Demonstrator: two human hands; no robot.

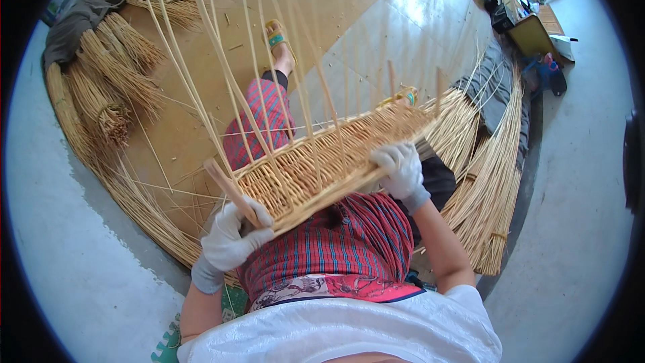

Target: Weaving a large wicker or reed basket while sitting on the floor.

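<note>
Across my lap, tilted up to the right, lies a long woven wicker basket base (316, 168) with many thin upright canes (252, 94) rising from its edges. Short thick wooden pegs stand at its corners. My left hand (235, 235), in a white glove, is closed round the near left corner, by a wooden peg (232, 191). Also gloved in white, my right hand (400, 169) grips the near long edge toward the right end. That right end looks blurred. Some fingers of both hands are hidden behind the weave.
Bundles of cane (107, 87) lie along the left wall, partly under a dark cloth (87, 10). More long canes (487, 188) fan out on the right. Loose sticks litter the tiled floor (336, 0). A cluttered box (537, 33) stands at the far right.
</note>
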